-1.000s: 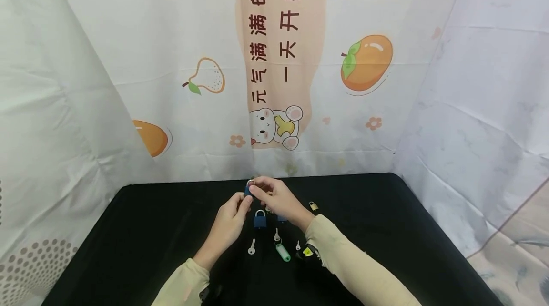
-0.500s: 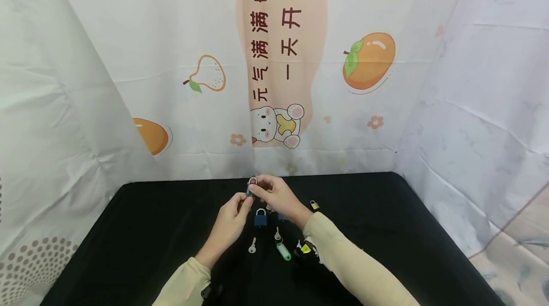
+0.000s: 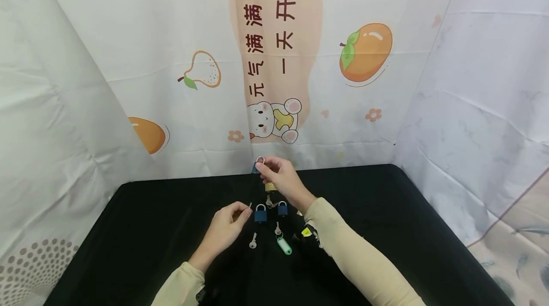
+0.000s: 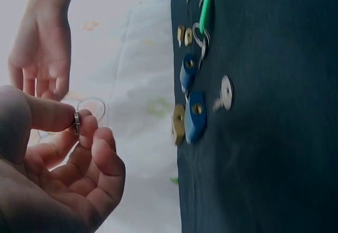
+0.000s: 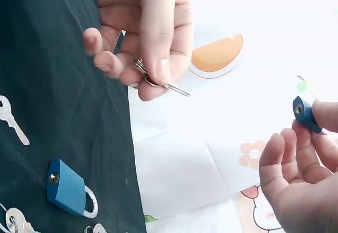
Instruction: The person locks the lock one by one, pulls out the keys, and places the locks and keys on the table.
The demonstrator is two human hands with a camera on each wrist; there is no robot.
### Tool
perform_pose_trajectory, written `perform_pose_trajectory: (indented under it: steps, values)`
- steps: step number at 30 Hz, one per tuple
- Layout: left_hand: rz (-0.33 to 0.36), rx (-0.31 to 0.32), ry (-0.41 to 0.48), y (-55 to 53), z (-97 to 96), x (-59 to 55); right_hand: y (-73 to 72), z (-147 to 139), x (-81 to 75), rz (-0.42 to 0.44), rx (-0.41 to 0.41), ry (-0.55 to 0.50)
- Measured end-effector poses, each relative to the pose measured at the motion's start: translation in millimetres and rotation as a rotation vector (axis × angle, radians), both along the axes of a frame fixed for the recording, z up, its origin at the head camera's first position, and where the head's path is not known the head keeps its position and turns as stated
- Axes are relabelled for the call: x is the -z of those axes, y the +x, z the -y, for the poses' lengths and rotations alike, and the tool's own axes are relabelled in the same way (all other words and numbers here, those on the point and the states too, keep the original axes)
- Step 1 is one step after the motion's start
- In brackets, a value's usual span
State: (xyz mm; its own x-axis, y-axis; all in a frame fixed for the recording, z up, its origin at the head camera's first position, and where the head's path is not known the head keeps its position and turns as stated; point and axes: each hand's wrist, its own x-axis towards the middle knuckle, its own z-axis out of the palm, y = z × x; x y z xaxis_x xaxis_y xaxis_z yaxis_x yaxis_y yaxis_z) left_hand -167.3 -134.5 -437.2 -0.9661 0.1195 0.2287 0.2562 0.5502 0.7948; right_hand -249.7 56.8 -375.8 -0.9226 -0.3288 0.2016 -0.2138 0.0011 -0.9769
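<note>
My right hand (image 3: 284, 179) is raised over the table's far edge and pinches a small blue padlock (image 5: 306, 114) between thumb and fingers. The keyhole end of that padlock faces the right wrist camera. Lower and to the left, my left hand (image 3: 225, 225) pinches a key (image 5: 178, 90) between thumb and index finger; a ring (image 4: 92, 105) shows beside those fingertips. The key's head is hidden by the fingers. On the cloth near the left hand stand two more blue padlocks, one larger (image 3: 260, 214) and one smaller (image 3: 282, 209).
A brass padlock (image 3: 270, 187) stands behind the blue ones, with a key (image 3: 269, 201) in front. Nearer lie a loose key (image 3: 253, 240) and a green key tag (image 3: 284, 245) with its key (image 3: 278, 229). A yellow tag (image 3: 306, 232) shows beside the right sleeve.
Both hands were together at the blue padlock. They have parted: the right hand went up and away with the padlock, the left came down with the key.
</note>
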Motion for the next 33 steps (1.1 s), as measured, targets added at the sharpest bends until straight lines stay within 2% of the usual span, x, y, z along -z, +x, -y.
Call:
perform_pose_trajectory:
  steps: [4, 6, 10, 12, 18, 23, 30, 33]
  values:
    - [-0.027, -0.03, -0.085, -0.9, 12.0, 4.5, -2.2, 0, 2.8, 0.031, -0.038, 0.035]
    - [-0.016, -0.02, -0.154, -0.2, 17.5, 7.2, -4.1, 2, 8.0, 0.037, -0.048, 0.041]
    - [0.07, 0.043, -0.287, 4.2, 26.2, 13.3, -8.9, 6, 19.3, 0.052, -0.069, 0.061]
    - [0.108, 0.065, -0.325, 5.9, 28.6, 17.2, -11.6, 9, 25.0, 0.077, -0.076, 0.065]
    - [0.118, 0.022, -0.34, 2.1, 28.1, 26.3, -16.3, 13, 38.7, 0.12, -0.084, 0.115]
    - [0.134, -0.005, -0.344, -4.4, 26.7, 28.9, -16.1, 18, 41.5, 0.148, -0.102, 0.134]
    - [0.215, 0.016, -0.428, -5.5, 30.7, 18.9, -18.0, 29, 48.1, 0.278, -0.15, 0.087]
    - [0.193, 0.011, -0.43, -10.0, 31.3, 14.7, -20.9, 32, 52.5, 0.326, -0.142, 0.066]
